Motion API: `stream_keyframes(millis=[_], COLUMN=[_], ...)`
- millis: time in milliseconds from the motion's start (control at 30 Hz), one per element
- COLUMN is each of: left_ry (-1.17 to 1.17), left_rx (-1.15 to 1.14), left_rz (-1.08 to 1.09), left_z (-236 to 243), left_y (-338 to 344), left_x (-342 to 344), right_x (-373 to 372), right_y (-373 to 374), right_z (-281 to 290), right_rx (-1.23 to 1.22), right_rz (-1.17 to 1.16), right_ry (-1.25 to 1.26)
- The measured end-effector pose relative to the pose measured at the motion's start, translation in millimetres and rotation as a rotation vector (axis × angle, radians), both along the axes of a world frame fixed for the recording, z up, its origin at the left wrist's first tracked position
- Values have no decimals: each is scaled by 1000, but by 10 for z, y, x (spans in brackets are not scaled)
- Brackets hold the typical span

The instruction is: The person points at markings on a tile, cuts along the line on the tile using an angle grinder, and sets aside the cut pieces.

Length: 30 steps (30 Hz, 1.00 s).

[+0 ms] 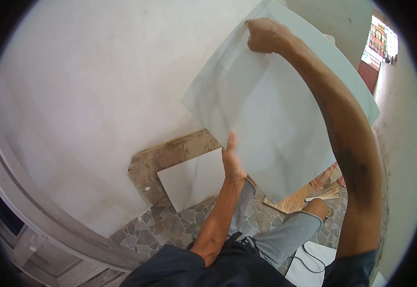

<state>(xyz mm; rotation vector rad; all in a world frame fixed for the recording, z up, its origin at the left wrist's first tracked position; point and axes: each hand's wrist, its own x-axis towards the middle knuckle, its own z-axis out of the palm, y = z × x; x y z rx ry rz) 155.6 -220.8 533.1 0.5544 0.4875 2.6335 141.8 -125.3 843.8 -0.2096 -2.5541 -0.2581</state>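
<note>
A large white marble-look tile (275, 119) is held up at a tilt in front of me, its pale grey veins facing me. My left hand (233, 160) grips its lower left edge, thumb on the face and the other fingers mostly hidden behind. Up near the top corner, my right hand (267, 34) is closed like a fist against the face. Whatever its fingers hold, if anything, is hidden or too small to name. A thin line runs along the tile's upper left edge, by the right hand.
Another white tile (194, 179) leans low against the wall (98, 71), over a rough brown unplastered strip (175, 147). Below is a grey stone-pattern floor (170, 227). A wooden board (289, 200) and a white panel with a dark cable (309, 265) lie right. A door frame (60, 229) curves left.
</note>
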Motion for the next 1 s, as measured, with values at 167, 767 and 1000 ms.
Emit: stream_keyframes(millis=[167,767,1000], left_ry=[15,-42,-32], left_rx=[7,-4,-25], left_rz=[-8,14,48], left_z=[15,10,15], left_y=[0,-38,-82], left_x=[25,51,48], right_x=[-33,-91,-148], right_y=[-227,-496,-384], right_z=[-324,-740,-664], right_rx=[73,46,13], right_rz=[53,122,134], right_ry=[-50,-171,10])
